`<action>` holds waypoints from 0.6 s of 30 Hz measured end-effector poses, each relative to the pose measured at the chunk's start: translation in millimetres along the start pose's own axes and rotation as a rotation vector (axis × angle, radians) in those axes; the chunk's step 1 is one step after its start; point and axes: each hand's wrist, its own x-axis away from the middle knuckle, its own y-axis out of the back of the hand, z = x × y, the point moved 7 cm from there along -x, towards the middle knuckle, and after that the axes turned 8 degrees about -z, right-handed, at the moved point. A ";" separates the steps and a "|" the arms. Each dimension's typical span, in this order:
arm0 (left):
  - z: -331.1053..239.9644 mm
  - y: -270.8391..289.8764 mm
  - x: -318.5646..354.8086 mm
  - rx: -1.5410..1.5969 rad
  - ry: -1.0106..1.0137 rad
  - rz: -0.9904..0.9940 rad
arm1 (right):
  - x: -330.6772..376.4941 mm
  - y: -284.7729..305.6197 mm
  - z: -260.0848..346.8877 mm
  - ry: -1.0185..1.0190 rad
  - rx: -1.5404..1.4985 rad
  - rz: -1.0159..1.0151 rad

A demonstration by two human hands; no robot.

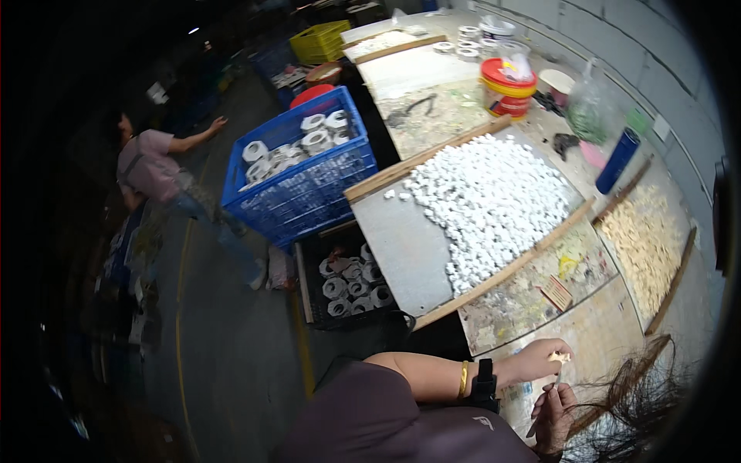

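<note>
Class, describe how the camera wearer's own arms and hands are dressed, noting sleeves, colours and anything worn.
A dark purple sleeve leaves the left forearm bare. Near that wrist are a gold-coloured bangle and a wide black band. The left hand and right hand are ungloved. No right sleeve can be made out.
</note>
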 end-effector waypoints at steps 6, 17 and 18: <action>-7.6 -3.4 -1.2 0.098 0.175 0.083 | 4.9 -20.5 35.9 -0.124 -0.033 0.125; -20.6 -25.0 4.4 0.198 0.338 0.162 | 23.4 -16.7 31.7 -0.151 -0.207 0.151; -19.9 -24.7 4.1 0.200 0.331 0.169 | 23.0 -17.9 32.2 -0.143 -0.215 0.161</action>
